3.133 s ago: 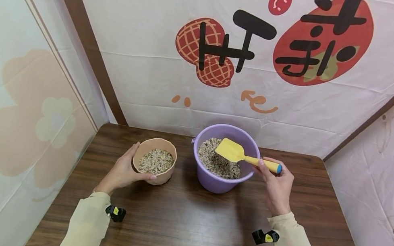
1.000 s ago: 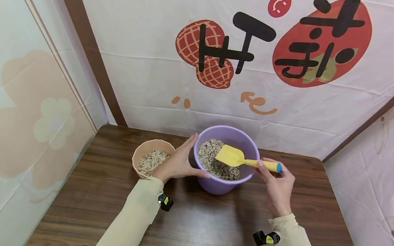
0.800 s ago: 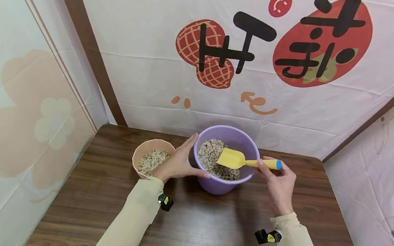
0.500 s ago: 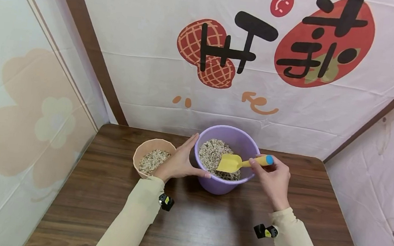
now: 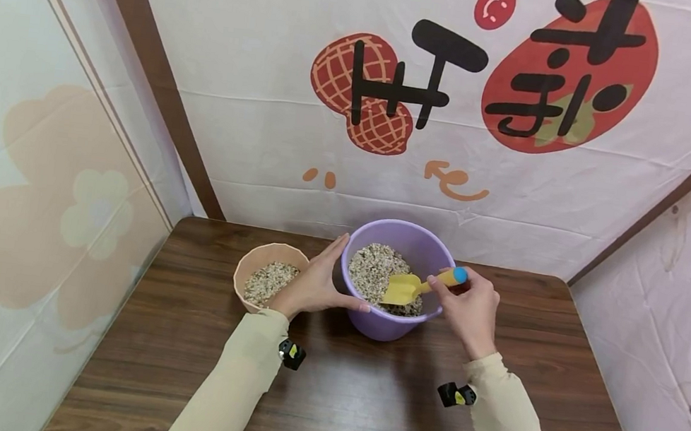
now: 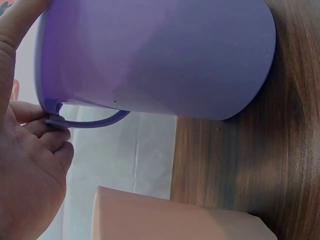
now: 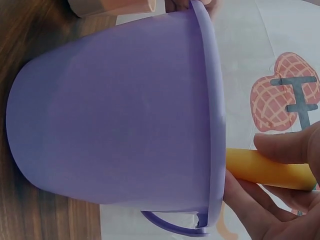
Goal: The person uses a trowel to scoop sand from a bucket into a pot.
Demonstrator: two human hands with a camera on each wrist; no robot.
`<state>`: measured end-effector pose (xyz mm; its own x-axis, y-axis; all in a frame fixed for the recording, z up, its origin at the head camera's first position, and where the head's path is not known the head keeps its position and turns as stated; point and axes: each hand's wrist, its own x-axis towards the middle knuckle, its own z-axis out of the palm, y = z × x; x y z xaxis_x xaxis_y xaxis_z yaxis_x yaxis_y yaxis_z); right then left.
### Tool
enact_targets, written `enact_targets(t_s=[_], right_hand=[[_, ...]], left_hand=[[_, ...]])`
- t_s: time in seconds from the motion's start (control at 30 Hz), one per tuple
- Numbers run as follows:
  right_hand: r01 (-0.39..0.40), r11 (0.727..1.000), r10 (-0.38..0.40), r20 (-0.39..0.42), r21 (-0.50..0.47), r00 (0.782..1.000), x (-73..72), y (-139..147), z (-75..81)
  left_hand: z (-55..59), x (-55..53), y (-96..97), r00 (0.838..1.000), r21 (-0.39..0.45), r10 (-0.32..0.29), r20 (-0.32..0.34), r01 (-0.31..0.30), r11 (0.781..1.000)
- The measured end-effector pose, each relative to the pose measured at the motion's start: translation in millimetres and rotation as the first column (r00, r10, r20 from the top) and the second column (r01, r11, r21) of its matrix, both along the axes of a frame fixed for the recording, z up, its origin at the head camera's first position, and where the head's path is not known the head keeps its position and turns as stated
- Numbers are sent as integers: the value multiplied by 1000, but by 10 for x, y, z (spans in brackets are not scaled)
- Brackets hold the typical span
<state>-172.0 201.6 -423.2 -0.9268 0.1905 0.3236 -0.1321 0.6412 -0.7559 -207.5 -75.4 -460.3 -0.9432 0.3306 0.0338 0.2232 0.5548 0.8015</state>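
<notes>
A purple bucket [image 5: 379,327] stands on the table, partly filled with a speckled, grain-like mix [image 5: 372,265]. My left hand [image 5: 311,288] grips its left rim, thumb along the front edge, fingers beside the thin purple bail [image 6: 95,123]. In my right hand [image 5: 472,308] is a small yellow shovel [image 5: 401,289], held by its blue-tipped handle [image 7: 270,170] at the bucket's right rim. The blade slants down over the mix inside the bucket. Left of the bucket sits a peach faceted pot [image 5: 257,262] with similar mix, partly covered by my left wrist.
Both containers stand near the back of the dark wood table [image 5: 337,399]. A white printed cloth [image 5: 253,127] hangs right behind it, with more cloth on either side. A small black device [image 5: 458,395] is on each wrist.
My left hand has left the peach pot and now grips the bucket rim. My right hand has shifted left, tilting the shovel's handle up and its blade lower toward the mix.
</notes>
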Motion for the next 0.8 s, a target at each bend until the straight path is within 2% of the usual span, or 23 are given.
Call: enact_targets(t_s=[0.33,0.5,0.67,0.8], right_hand=[[10,1000,-10,53,-8,999,-48,-3,4],[14,999,-11,65,-43,998,-89,-25,-16],[11,991,2,95,-136,995,-133,-58,-50],[11,972,14,105,-235,994,-154,-80,-57]], left_hand=[[7,-4,9,1000,1,-4,-3,4,1000],[5,-10,5,1000,4,-2,-6,2,1000],[2,-12,20,1000,6,-10,3,10,1000],[4,-13,21,1000,6,-7,-1,7,1000]])
